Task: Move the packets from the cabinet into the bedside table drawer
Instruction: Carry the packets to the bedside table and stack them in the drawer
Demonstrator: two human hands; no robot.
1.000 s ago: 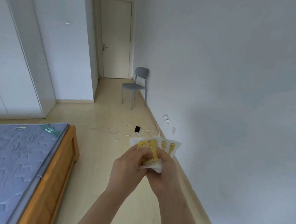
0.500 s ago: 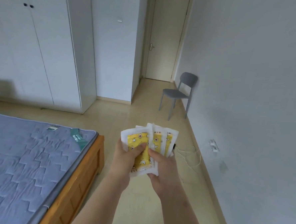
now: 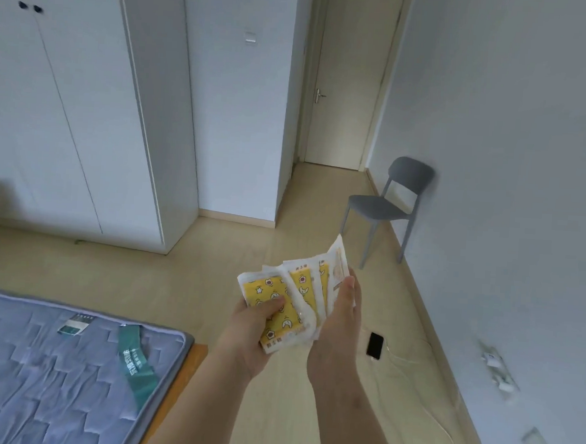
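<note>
So, where are the packets [image 3: 288, 300]?
— In the air above the pale wood floor [image 3: 212, 278], fanned out between the person's 2 hands, yellow fronts and white borders facing the camera.

And the hands?
— The left hand [image 3: 252, 332] grips the fan from below, thumb clamped on the front packet, palm underneath. The right hand [image 3: 338, 324] stands edge-on with fingers straight, laid flat against the fan's right side. Its thumb is hidden.

What else is in the room?
— A blue quilted mattress [image 3: 35, 370] on a wooden bed frame [image 3: 190, 359], lower left. The white cabinet [image 3: 69, 105], doors closed, upper left. A closed door [image 3: 348, 88] at the end of the passage. 1 grey chair [image 3: 385, 207] against the right wall. A black phone [image 3: 375, 345] lies on the floor just right of the right hand, with a white cable [image 3: 437, 419] beside it.
</note>
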